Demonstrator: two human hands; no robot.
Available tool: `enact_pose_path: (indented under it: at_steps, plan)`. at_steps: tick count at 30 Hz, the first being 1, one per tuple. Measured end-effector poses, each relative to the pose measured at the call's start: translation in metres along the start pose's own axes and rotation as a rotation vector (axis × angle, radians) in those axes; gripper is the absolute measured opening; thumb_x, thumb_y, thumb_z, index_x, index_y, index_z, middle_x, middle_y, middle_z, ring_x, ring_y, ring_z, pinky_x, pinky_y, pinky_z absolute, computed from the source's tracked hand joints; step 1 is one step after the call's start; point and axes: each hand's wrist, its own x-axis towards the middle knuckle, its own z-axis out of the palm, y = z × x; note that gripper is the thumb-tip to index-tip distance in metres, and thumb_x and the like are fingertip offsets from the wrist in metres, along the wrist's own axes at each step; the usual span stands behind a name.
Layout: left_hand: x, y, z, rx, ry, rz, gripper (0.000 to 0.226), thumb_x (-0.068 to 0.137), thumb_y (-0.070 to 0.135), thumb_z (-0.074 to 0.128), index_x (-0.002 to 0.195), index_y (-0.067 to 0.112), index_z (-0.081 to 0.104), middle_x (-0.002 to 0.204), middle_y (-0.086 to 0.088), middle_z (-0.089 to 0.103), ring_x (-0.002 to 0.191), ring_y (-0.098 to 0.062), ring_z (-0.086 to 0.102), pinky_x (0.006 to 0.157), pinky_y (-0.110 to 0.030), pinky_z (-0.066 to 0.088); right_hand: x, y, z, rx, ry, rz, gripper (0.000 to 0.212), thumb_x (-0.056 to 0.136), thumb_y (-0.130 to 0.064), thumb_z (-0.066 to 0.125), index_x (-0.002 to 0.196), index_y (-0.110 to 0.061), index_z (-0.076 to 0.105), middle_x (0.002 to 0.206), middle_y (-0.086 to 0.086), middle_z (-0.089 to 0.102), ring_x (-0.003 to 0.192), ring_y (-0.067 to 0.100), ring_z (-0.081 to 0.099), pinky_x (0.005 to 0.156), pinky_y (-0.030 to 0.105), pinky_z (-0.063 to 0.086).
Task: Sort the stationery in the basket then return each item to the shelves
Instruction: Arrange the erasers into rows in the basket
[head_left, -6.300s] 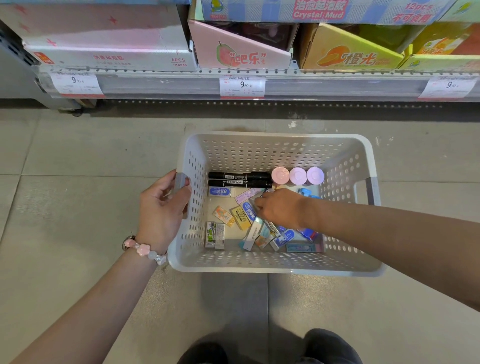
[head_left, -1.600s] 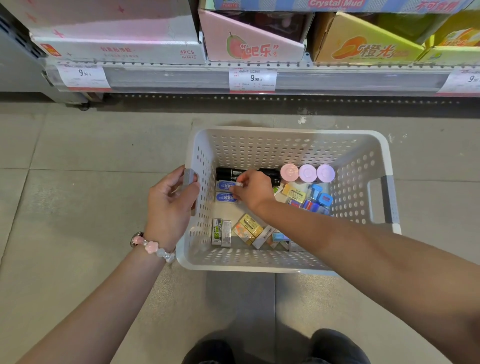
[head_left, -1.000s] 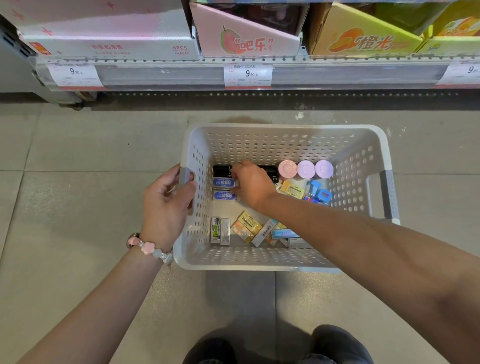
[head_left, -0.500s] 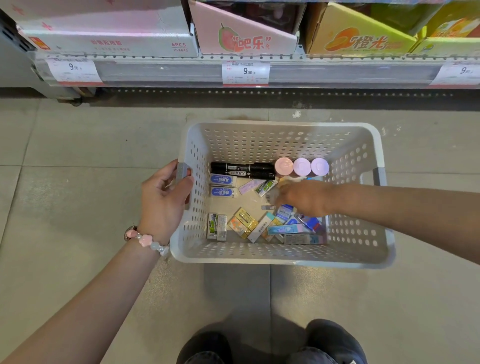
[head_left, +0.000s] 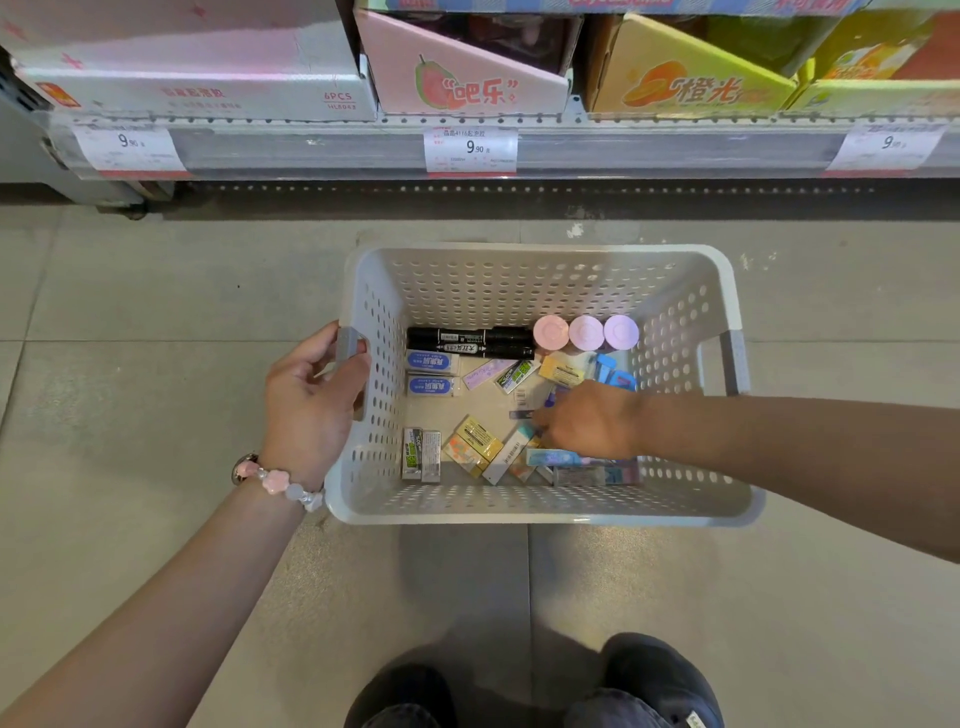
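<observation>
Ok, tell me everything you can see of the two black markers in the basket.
The two black marker pens with white printed labels lie flat on the floor of the white perforated plastic basket, side by side and parallel, along its far wall. Their right ends sit next to the pink round lid. Just nearer than them lies a blue-labelled white eraser. Both look capped and glossy. Neither hand touches them.

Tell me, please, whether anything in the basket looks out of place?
Nothing damaged or spilled. The markers and round tubs sit in neat rows, but the erasers near the right hand lie jumbled, askew.
</observation>
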Motion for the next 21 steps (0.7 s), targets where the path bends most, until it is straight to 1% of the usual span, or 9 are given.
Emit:
enact_pose_path:
  at_steps: [2,7,9,10,13,15,18,20,21]
  plan:
    - [0.0,0.0,0.0,0.004,0.004,0.005,0.017,0.09,0.001,0.054,0.102,0.004,0.067,0.082,-0.003,0.064,0.062,-0.01,0.059,0.051,-0.023,0.048,-0.002,-0.002,-0.001,0.032,-0.01,0.04,0.033,0.091,-0.001,0.046,0.121,-0.01,0.056,0.133,0.006,0.044,0.104,0.029,0.059,0.062,0.035,0.047]
    - [0.0,-0.001,0.0,0.006,0.015,-0.002,0.02,0.09,0.001,0.055,0.106,0.004,0.067,0.084,-0.002,0.066,0.064,-0.011,0.061,0.052,-0.023,0.049,-0.002,-0.012,-0.007,0.077,0.003,0.086,0.036,0.089,-0.001,0.05,0.125,-0.006,0.053,0.131,0.01,0.042,0.099,0.028,0.059,0.057,0.033,0.042]
    - [0.0,0.0,0.001,0.002,0.019,-0.012,0.018,0.09,0.001,0.055,0.103,0.006,0.067,0.084,-0.001,0.066,0.065,-0.01,0.062,0.052,-0.024,0.051,-0.002,-0.013,-0.009,0.09,0.017,0.09,0.037,0.089,0.0,0.051,0.125,-0.006,0.052,0.129,0.011,0.043,0.098,0.027,0.059,0.053,0.032,0.039]
    - [0.0,0.001,0.001,0.0,0.02,-0.014,0.018,0.09,0.001,0.055,0.102,0.007,0.067,0.082,0.001,0.067,0.064,-0.01,0.062,0.052,-0.024,0.051,-0.003,-0.013,-0.009,0.094,0.024,0.087,0.036,0.088,0.001,0.051,0.124,-0.005,0.052,0.127,0.011,0.047,0.098,0.027,0.059,0.053,0.031,0.041]
    - [-0.001,0.002,0.002,-0.006,0.022,-0.015,0.018,0.09,0.001,0.054,0.097,0.012,0.068,0.08,0.005,0.068,0.066,-0.013,0.062,0.053,-0.026,0.051,-0.006,-0.018,-0.008,0.089,0.033,0.04,0.028,0.091,0.0,0.048,0.118,-0.004,0.054,0.117,0.011,0.059,0.103,0.027,0.059,0.074,0.035,0.049]
    - [-0.001,0.002,0.001,-0.002,0.022,-0.016,0.019,0.09,0.0,0.054,0.097,0.012,0.068,0.078,0.008,0.068,0.065,-0.012,0.062,0.053,-0.026,0.051,-0.006,-0.023,-0.006,0.097,0.057,0.035,0.03,0.093,-0.002,0.045,0.122,-0.005,0.052,0.115,0.011,0.062,0.106,0.028,0.058,0.081,0.036,0.049]
    - [0.0,0.0,0.001,0.0,0.036,-0.023,0.02,0.089,-0.001,0.056,0.102,0.008,0.068,0.083,0.003,0.067,0.066,-0.013,0.06,0.056,-0.027,0.051,-0.004,-0.024,-0.007,0.143,0.055,0.07,0.033,0.093,-0.001,0.044,0.125,-0.004,0.049,0.114,0.011,0.062,0.105,0.029,0.059,0.078,0.037,0.05]
    - [0.001,-0.001,0.0,0.007,0.035,-0.016,0.021,0.089,-0.001,0.056,0.104,0.006,0.067,0.087,-0.004,0.065,0.069,-0.018,0.058,0.059,-0.03,0.049,-0.004,-0.024,-0.009,0.106,0.031,0.057,0.03,0.093,0.0,0.045,0.121,-0.004,0.054,0.115,0.011,0.06,0.103,0.029,0.059,0.075,0.036,0.05]
    - [0.001,-0.001,0.0,0.005,0.034,-0.014,0.021,0.089,-0.001,0.056,0.105,0.006,0.067,0.087,-0.004,0.065,0.067,-0.017,0.059,0.057,-0.028,0.048,-0.005,-0.024,-0.011,0.08,0.016,0.051,0.028,0.092,0.001,0.045,0.118,-0.004,0.056,0.115,0.011,0.059,0.103,0.029,0.059,0.075,0.035,0.049]
